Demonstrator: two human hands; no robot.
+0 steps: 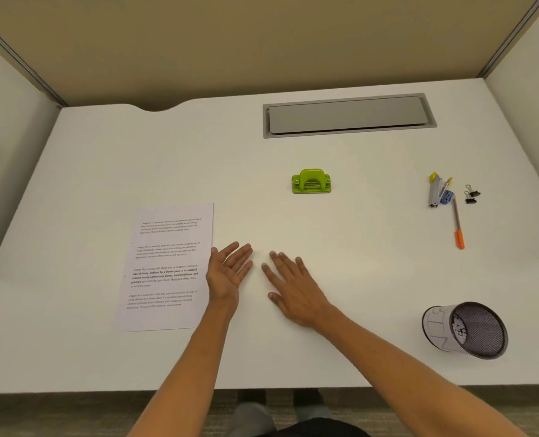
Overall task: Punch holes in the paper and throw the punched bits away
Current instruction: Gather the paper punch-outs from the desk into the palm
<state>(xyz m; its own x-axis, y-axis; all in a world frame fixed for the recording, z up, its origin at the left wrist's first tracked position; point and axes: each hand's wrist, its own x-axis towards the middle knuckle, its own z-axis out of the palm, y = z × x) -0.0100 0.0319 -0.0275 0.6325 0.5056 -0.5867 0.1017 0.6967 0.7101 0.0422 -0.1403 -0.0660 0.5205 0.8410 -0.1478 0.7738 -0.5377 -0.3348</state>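
Observation:
A printed sheet of paper [167,266] lies flat at the left of the white desk [325,234]. A green hole punch [311,182] stands farther back, near the middle. At the front right stands a mesh cup [470,331] wrapped in paper, with white paper bits inside. My left hand [228,272] is palm up with fingers apart, just right of the paper's edge, holding nothing. My right hand [293,288] lies palm down on the desk beside it, fingers spread and empty.
At the right of the desk lie a stapler [434,190], a blue sharpener [446,197], two black binder clips [471,194] and a pen with an orange cap [458,227]. A grey cable hatch [348,115] is set into the back. Partition walls enclose three sides.

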